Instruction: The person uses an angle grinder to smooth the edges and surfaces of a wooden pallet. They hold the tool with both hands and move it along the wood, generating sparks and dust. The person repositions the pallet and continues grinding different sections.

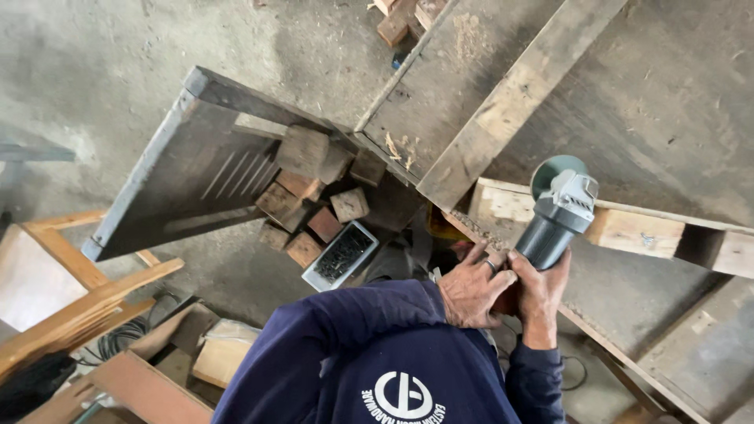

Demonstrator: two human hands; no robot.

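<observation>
Both my hands meet on the grey body of an angle grinder [559, 216]. My right hand [542, 294] wraps the rear of its handle from below. My left hand [471, 290], with a ring on one finger, closes over the same end beside it. The grinder's green guard and disc [554, 171] point away from me, over a pale wooden plank [628, 228] on the workbench. My dark blue sleeves [353, 330] fill the lower middle of the view.
A long weathered board [510, 102] runs diagonally across the grey bench top [667, 102]. Left of it a dark slotted panel [196, 180] carries several wood blocks [302, 153] and a small tray of nails [339, 255]. Wooden frames [71, 298] and cables lie lower left.
</observation>
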